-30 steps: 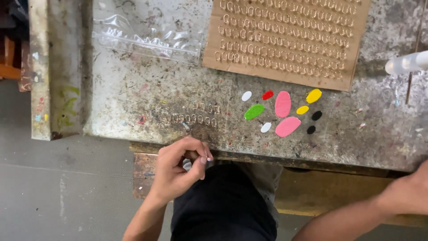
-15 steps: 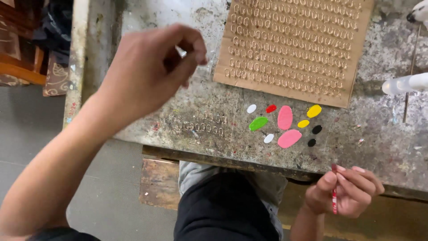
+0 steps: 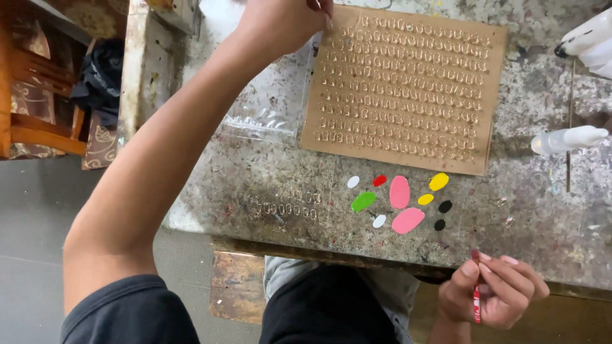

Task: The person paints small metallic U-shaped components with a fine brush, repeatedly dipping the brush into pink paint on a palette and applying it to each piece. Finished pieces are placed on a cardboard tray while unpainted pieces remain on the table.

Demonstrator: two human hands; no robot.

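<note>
Fingers of the left hand [image 3: 280,22] pinch together at the top left corner of a cardboard sheet [image 3: 401,89], though what sits between them is too small to tell. That sheet lies flat on the tabletop [image 3: 255,185], covered in rows of tiny clear nail tips. The tips look featherlight, stiff and slippery, easy to flick loose, so a fingertip pinch at the edge of one seems the sure hold. The cardboard itself looks thin and bendy; lifting it by one corner would likely sag it.

Beneath its left edge lies a clear plastic bag [image 3: 268,114], limp and slick. Below the sheet, painted nail tips [image 3: 400,192] in pink, green, yellow, red, white and black sit close together near the front edge, where a sleeve could sweep them off.

The right hand [image 3: 494,290] is closed on a thin red brush [image 3: 475,299] just off the front edge. Two white bottles [image 3: 567,139] crowd the far right; open room lies in the bare stretch left of the painted tips.
</note>
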